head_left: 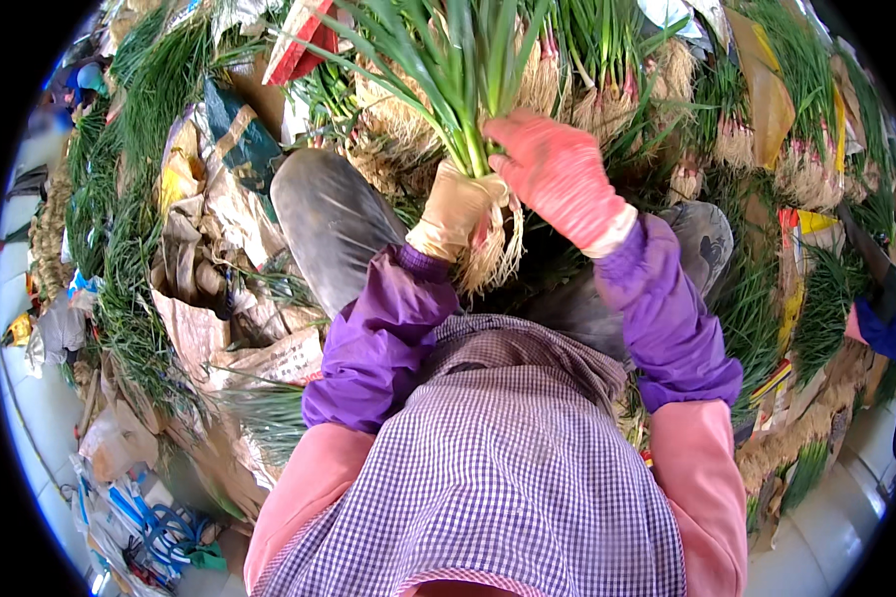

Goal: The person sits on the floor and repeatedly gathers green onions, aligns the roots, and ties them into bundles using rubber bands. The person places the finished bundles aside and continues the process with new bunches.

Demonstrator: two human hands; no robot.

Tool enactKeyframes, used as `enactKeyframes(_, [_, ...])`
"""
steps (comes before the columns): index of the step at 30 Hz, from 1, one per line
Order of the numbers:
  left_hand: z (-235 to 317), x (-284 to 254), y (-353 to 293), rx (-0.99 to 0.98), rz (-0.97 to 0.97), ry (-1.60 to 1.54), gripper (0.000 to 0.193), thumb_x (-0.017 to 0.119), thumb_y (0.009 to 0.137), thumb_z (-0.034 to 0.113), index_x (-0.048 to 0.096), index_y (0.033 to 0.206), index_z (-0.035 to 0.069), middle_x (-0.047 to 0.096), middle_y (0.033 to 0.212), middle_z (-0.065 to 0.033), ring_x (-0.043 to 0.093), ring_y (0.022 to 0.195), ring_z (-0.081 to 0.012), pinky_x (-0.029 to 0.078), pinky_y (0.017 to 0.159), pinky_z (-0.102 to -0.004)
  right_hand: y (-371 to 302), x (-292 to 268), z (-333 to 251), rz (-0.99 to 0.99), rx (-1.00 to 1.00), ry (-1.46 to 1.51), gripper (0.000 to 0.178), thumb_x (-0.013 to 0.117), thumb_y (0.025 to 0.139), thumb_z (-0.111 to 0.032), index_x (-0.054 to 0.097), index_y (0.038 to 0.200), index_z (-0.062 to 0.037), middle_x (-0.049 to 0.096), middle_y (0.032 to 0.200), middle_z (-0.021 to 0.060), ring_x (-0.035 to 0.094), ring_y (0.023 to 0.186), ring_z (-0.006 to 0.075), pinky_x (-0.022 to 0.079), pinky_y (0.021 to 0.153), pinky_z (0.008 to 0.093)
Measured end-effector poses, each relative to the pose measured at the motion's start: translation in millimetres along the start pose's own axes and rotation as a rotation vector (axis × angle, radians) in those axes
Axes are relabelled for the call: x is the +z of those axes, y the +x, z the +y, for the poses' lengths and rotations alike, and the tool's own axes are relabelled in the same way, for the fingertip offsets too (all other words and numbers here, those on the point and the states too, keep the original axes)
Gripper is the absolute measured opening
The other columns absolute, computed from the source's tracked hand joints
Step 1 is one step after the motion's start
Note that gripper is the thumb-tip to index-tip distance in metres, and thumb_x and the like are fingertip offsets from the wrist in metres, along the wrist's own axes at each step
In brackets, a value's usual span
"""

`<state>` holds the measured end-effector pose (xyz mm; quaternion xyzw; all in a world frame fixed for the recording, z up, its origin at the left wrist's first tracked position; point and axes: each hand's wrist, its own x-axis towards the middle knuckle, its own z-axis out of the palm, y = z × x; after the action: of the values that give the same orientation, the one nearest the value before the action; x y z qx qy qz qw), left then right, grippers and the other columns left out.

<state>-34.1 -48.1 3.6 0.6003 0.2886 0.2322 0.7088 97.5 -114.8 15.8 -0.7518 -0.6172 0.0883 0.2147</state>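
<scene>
A bunch of spring onions [460,75] stands upright over my lap, green leaves fanning away from me. My left hand [455,211], in a tan glove, is closed round the lower stalks. Pale stringy roots [491,257] hang out below that grip. On the bunch's right side, my right hand [558,179] in a pinkish-red glove has its fingers curled against the stalks just above the left hand. The bunch partly hides those fingertips. Beyond my hands lie more rooted spring onions [607,104], their roots toward me.
My bent knees [334,214] flank the work. At left sits a crumpled sack [194,269], with loose green leaves [134,289] beyond it. Blue straps [159,527] lie at the lower left. More bunches [806,159] and cardboard [762,85] are at the far right.
</scene>
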Motion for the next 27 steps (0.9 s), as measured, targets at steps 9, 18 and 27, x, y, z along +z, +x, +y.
enactKeyframes(9, [14.5, -15.2, -2.5, -0.09, -0.084, -0.09, 0.005, 0.059, 0.084, 0.005, 0.059, 0.086, 0.001, 0.06, 0.069, -0.0042, 0.053, 0.049, -0.0115, 0.046, 0.046, -0.0227, 33.0, 29.0, 50.6, 0.236, 0.122, -0.542, 0.012, 0.059, 0.077, -0.015, 0.059, 0.087, -0.0084, 0.058, 0.073, 0.0092, 0.062, 0.07, 0.0271, 0.05, 0.063, 0.0392])
enactKeyframes(18, [14.0, -61.9, 49.0, 0.066, 0.116, -0.75, 0.032, 0.063, 0.087, 0.019, 0.054, 0.114, 0.003, 0.057, 0.082, -0.0015, 0.057, 0.075, -0.012, 0.052, 0.067, -0.0297, 107.4, -6.0, 78.3, 0.089, 0.566, 0.149, 0.05, 0.058, 0.084, -0.053, 0.066, 0.102, -0.0073, 0.064, 0.081, 0.0095, 0.059, 0.068, 0.0192, 0.048, 0.067, 0.0349])
enactKeyframes(27, [-13.3, -37.8, 74.1, -0.198, -0.201, -0.699, 0.044, 0.058, 0.092, 0.027, 0.051, 0.127, 0.0, 0.059, 0.091, -0.0039, 0.056, 0.083, -0.0154, 0.049, 0.084, -0.0353, 59.9, -0.3, 73.3, 0.287, 0.339, 0.623, 0.021, 0.066, 0.085, -0.027, 0.067, 0.089, -0.0062, 0.064, 0.077, 0.0046, 0.057, 0.062, 0.0132, 0.051, 0.06, 0.0274])
